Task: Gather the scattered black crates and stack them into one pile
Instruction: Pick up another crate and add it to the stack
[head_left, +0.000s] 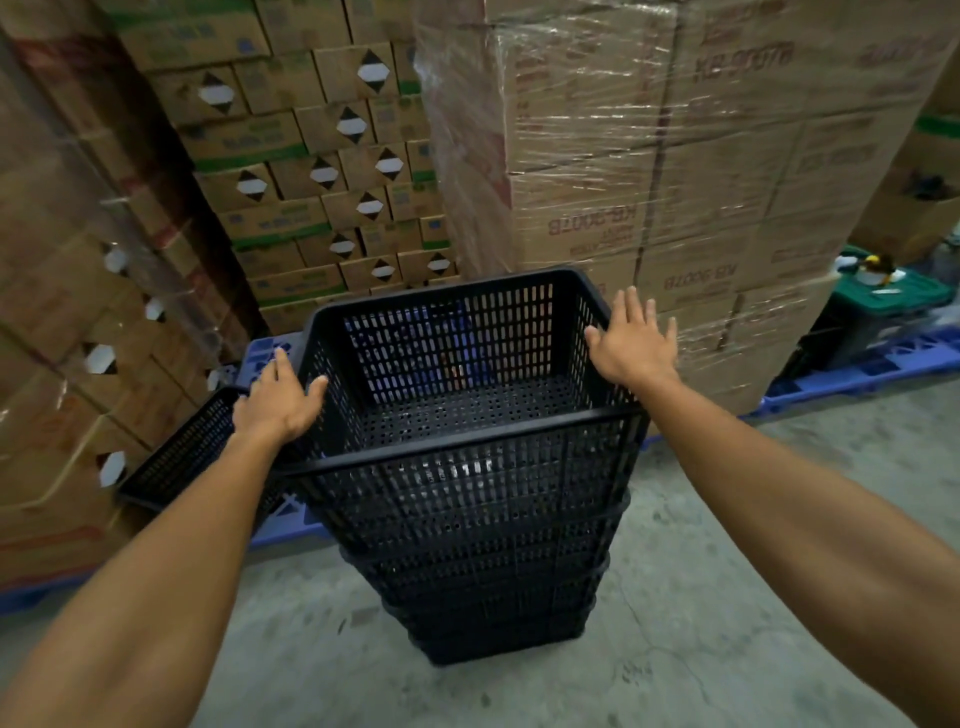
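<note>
A tall pile of nested black slatted crates (483, 566) stands on the concrete floor in front of me. The top crate (467, 410) sits in the pile with its open mouth up. My left hand (278, 397) lies flat against the top crate's left rim, fingers spread. My right hand (631, 340) hovers at the right rim with fingers apart, touching or just off it. Another black crate (179, 457) lies tilted at the left, half behind my left forearm, resting on a blue pallet.
Stacked cardboard boxes (322, 171) fill the back and left. A shrink-wrapped pallet load (675, 171) rises behind the pile on a blue pallet (872, 371). A dark bin with a green lid (883, 306) stands at the right. Bare concrete floor (727, 623) surrounds the pile.
</note>
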